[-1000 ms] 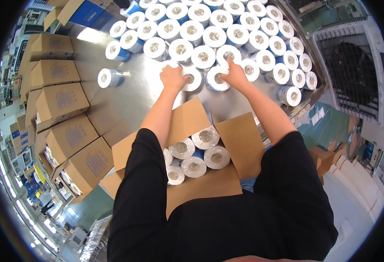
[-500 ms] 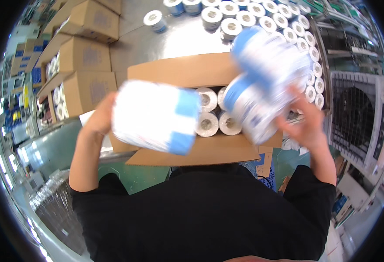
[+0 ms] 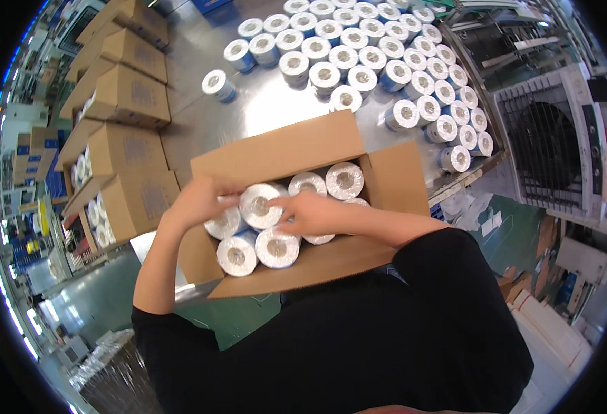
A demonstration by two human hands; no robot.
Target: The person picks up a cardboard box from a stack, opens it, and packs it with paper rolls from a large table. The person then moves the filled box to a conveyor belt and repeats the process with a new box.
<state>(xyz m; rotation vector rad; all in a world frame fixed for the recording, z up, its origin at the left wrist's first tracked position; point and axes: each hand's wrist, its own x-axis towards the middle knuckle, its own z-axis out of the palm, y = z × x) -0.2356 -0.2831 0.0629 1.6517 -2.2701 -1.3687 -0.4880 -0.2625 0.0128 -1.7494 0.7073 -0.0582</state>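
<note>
Sitting between fingers; white roll

I have a bare strip of table between the cartons on the left and the lone roll. Farther right, the massed rolls block my way, except for a narrow gap just beyond the far flap. Over the box, I find the left hand and right hand crowding the left half, the right forearm barring the near right corner. The far right corner is open from above, down to the roll tops.
</note>
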